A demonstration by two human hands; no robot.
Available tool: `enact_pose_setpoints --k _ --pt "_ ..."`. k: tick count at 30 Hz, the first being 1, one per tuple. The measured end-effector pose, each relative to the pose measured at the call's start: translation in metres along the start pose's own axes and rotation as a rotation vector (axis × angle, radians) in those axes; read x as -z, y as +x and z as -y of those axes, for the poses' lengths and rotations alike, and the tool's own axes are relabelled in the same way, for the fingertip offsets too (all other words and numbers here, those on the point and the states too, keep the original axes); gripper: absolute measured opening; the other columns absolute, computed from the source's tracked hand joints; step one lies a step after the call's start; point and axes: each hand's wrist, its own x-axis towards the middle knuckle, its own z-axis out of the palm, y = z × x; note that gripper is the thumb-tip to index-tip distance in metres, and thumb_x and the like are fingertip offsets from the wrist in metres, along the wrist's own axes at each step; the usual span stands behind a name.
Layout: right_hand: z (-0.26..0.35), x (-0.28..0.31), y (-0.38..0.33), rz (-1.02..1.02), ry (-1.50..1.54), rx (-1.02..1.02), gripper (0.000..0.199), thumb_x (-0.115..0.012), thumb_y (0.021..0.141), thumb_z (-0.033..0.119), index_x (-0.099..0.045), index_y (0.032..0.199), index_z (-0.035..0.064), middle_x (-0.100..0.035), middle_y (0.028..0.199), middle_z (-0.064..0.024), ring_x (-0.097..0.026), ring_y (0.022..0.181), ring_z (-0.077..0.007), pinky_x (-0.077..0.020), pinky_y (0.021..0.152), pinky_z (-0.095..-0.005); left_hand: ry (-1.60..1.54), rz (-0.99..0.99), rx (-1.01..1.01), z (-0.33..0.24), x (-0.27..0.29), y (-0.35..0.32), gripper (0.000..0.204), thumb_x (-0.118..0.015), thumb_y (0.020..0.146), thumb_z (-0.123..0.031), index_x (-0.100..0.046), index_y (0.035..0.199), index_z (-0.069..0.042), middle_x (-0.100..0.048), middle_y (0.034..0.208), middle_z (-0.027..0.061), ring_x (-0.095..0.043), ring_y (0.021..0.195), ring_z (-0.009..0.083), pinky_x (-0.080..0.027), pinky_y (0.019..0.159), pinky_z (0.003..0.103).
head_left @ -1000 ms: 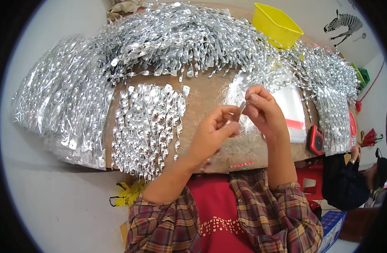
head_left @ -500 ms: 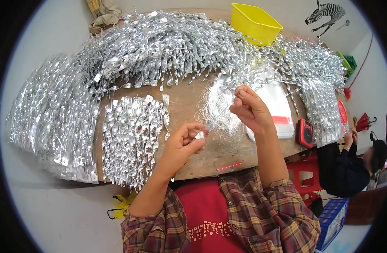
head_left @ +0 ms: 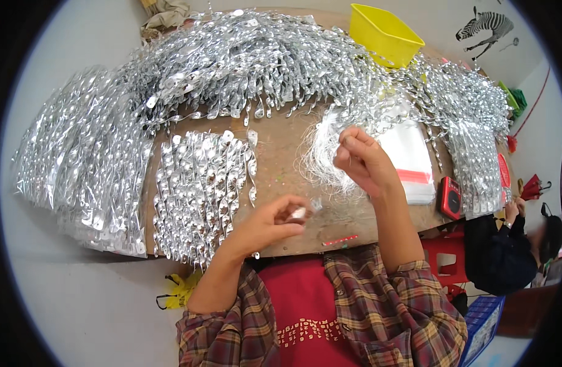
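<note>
The left hand [head_left: 270, 221] pinches a small silver spiral piece [head_left: 300, 213] near the desk's [head_left: 281, 165] front edge. The right hand [head_left: 363, 160], fingers closed narrow, lifts thin clear threads [head_left: 321, 156] mid-desk. Clear bags with a red strip [head_left: 411, 160] lie beside it; a yellow bin [head_left: 382, 33] sits at the back edge.

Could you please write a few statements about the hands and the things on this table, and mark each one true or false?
1. The left hand pinches a small silver piece in its fingers. True.
2. The right hand lies flat on the wooden table. False: it is raised over a bundle of thin clear threads.
3. The yellow bin stands at the table's far side. True.
4. The small red device lies left of the left hand. False: it lies right of the right hand.
</note>
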Motion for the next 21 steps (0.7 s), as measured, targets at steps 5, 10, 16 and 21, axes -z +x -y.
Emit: enact_pose_setpoints --k 5,10,16,21 --pt "-0.012 -0.030 -0.009 0.139 -0.084 -0.104 0.009 -0.058 0.086 0.012 -0.056 0.091 0.0056 -0.062 0.075 -0.0051 -0.057 0.065 -0.0087 -0.0423 0.061 -0.0210 -0.189 -0.163 -0.147 -0.023 -0.018 0.016 0.041 -0.059 0.084 -0.012 -0.044 0.121 -0.004 -0.058 0.108 0.0072 -0.053 0.104 0.0132 -0.044 0.084 0.029" --pt "-0.008 -0.030 -0.009 0.066 -0.155 -0.046 0.008 -0.058 0.085 0.010 -0.054 0.088 0.0035 -0.058 0.075 -0.0045 -0.060 0.071 -0.0141 -0.0462 0.065 -0.0263 -0.279 -0.321 -0.275 -0.024 -0.021 0.021 0.019 -0.057 0.087 -0.017 -0.055 0.102 -0.005 -0.061 0.082 0.0017 -0.055 0.071 0.0059 -0.041 0.062 0.020" --pt "-0.007 -0.035 -0.015 -0.309 -1.199 0.482 0.020 -0.062 0.077 0.005 -0.060 0.097 0.0038 -0.057 0.077 0.0001 -0.046 0.058 -0.0076 -0.0369 0.053 -0.0198 0.012 -0.536 -0.300 -0.023 -0.023 0.021 0.011 -0.056 0.087 -0.012 -0.059 0.092 -0.002 -0.055 0.069 -0.0018 -0.050 0.059 0.0025 -0.038 0.052 0.017" --pt "-0.008 -0.057 -0.025 -0.069 -1.351 0.519 0.016 -0.064 0.076 0.003 -0.062 0.092 0.0061 -0.056 0.074 -0.0029 -0.046 0.057 -0.0105 -0.0358 0.055 -0.0226 0.236 -0.615 -0.385 -0.021 -0.024 0.025 0.009 -0.056 0.086 -0.006 -0.059 0.091 0.000 -0.056 0.068 -0.0006 -0.049 0.055 0.0032 -0.040 0.050 0.018"
